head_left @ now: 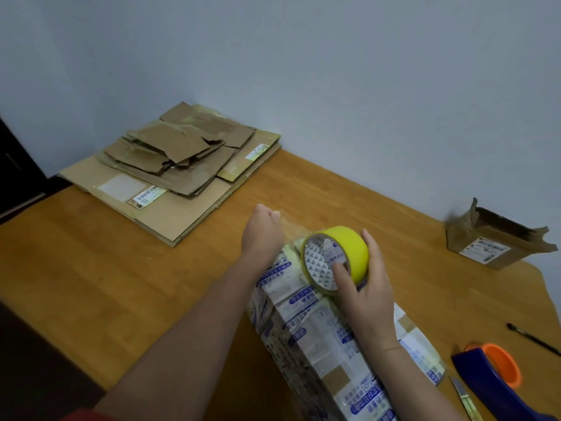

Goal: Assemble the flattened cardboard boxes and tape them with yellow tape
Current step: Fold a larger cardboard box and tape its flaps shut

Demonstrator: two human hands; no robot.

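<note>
While the right hand (364, 287) curls round the round yellow tape roll (349, 247) atop the print-wrapped cardboard box (318, 329) | left hand (262, 229) fingers pinch its free end (290, 230) | roll likely light, stiff: grip rim; strip clingy

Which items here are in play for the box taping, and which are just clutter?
In play: yellow tape roll, right hand, left hand, printed box, flattened cardboard stack.
Idle: tape dispenser, black pen, knife, small open box.
</note>
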